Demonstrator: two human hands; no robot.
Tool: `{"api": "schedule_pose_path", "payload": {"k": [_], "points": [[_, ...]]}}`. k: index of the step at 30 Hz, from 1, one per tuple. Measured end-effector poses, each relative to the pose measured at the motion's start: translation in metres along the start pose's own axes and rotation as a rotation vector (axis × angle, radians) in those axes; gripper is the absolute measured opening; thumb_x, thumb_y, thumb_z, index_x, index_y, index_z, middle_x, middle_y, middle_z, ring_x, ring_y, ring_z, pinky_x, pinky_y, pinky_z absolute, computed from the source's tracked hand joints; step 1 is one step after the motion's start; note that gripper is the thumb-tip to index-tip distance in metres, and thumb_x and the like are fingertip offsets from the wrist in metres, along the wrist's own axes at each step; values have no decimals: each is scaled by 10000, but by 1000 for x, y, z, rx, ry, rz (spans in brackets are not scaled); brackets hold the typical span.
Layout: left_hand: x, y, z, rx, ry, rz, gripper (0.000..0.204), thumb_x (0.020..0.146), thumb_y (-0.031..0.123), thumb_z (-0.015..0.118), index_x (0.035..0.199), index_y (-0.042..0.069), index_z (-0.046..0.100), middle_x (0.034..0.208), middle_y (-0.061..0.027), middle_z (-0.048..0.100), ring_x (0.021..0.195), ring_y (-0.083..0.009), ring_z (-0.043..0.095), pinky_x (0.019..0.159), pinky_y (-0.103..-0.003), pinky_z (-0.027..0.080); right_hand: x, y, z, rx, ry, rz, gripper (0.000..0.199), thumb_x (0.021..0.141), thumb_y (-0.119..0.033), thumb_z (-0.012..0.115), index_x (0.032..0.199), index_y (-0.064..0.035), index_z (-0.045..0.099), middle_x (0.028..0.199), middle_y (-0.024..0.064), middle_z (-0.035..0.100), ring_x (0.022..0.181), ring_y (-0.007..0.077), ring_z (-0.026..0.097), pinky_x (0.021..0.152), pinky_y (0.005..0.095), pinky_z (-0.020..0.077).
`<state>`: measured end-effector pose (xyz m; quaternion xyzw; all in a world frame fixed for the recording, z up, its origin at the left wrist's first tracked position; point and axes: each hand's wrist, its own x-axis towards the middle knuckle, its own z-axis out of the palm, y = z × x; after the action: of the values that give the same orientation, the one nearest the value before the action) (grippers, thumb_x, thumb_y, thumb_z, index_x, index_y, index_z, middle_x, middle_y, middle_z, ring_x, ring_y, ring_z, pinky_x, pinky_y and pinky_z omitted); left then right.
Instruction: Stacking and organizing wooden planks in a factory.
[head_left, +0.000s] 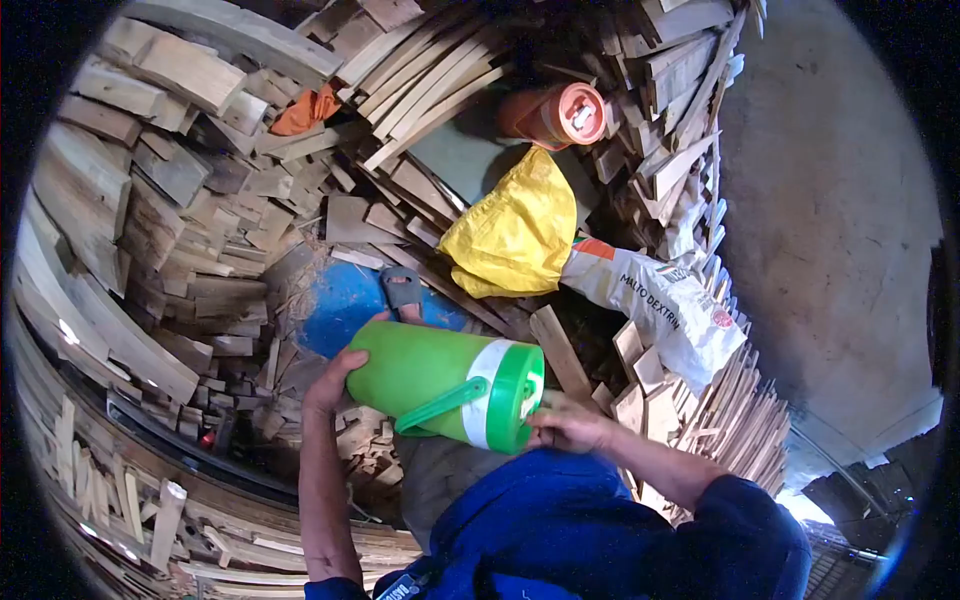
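Note:
A green insulated water jug with a white band lies tilted on its side across my lap. My left hand grips it round its bottom end, at the left. At the other end, my right hand has its fingers closed at the front of the darker green lid, near a pale fitting; the fingertips are partly hidden by the lid. The jug's green carrying handle hangs down along its near side.
An orange jug lies beyond, near a crumpled yellow sack and a white printed sack. Wood offcuts are heaped at left; stacked slats line the right. A sandalled foot rests on a blue sheet.

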<state>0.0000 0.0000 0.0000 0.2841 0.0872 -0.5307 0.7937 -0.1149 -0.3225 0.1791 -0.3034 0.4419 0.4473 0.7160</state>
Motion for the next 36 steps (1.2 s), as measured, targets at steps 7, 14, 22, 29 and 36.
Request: {"api": "schedule_pose_path", "payload": {"k": [7,14,22,29,36], "points": [[33,-9,13,-88,482,-70,841,945,719,351,1539,127,302,1573,-170,291,1409,-311,363,1088,-445,390,38,-42,24,147,182,-331,345,925,-133,584,1236,8,538,989,158,679,780,239,683,670,360,589],[7,-40,3,172,714,-59,742,948,633,484,1521,183,342,1568,-160,275,1253,-267,524,878,-427,519,156,-169,-45,135,448,-632,320,893,-124,601,1146,47,506,981,151,618,756,265,653,761,391,572],[-51,-126,-28,8,958,-198,574,939,551,574,1383,195,502,1231,33,573,1024,-153,582,755,-341,493,235,-279,-124,128,561,-756,296,891,-120,606,1139,5,504,934,142,622,764,313,684,788,454,586],[-49,-162,-29,84,1000,-288,567,914,559,599,1323,172,530,1127,33,586,976,-135,554,768,-356,478,224,-273,-125,33,475,-695,438,924,-267,614,1262,-40,453,989,155,633,761,277,703,742,479,576],[-60,-161,-16,136,1010,-230,566,912,538,607,1318,150,537,1145,18,588,958,-147,556,754,-358,477,215,-208,-131,-130,473,-776,460,912,-457,666,1163,-92,541,976,124,628,827,253,648,745,394,553]]}}
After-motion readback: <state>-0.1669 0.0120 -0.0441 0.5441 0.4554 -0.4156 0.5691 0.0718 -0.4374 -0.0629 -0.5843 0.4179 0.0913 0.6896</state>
